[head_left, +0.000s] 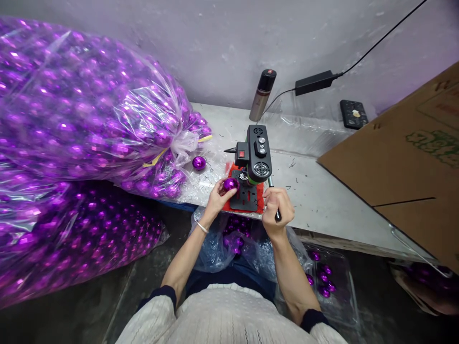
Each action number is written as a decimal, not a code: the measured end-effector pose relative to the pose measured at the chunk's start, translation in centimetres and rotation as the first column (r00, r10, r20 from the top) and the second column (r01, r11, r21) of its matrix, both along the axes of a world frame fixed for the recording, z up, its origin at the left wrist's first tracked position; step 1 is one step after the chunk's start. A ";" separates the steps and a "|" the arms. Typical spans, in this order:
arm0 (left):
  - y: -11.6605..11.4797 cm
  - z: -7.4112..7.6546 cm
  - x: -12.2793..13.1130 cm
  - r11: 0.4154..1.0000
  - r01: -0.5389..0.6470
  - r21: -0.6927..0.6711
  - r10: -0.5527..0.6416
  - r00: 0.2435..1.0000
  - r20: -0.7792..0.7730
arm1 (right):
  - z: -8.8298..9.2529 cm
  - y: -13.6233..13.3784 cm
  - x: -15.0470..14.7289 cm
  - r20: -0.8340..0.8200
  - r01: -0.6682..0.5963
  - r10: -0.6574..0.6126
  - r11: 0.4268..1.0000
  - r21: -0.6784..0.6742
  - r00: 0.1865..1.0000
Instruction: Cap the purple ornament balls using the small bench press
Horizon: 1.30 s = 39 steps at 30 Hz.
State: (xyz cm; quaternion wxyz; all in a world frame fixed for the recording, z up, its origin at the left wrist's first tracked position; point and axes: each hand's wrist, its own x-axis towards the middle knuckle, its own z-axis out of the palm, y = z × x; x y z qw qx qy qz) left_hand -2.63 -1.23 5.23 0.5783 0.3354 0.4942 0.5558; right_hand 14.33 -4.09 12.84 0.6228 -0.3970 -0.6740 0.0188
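My left hand pinches a shiny purple ball and holds it on the black base plate of a small black bench press machine, under its head. My right hand is wrapped around the machine's lever handle on the right side. The machine stands on a red mat at the front edge of a white worktable. A loose purple ball lies on the table to the left.
Huge clear bags of purple balls fill the left side. A bag with purple balls rests on my lap, a clear tray of balls by my right. A cardboard box, a metal flask, a power adapter and a socket stand behind.
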 end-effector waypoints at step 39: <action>0.6 -3.2 2.6 0.916 0.237 0.324 -0.002 0.809 -0.587 | -0.6 -0.1 0.0 0.053 -0.018 0.016 0.998 0.053 0.998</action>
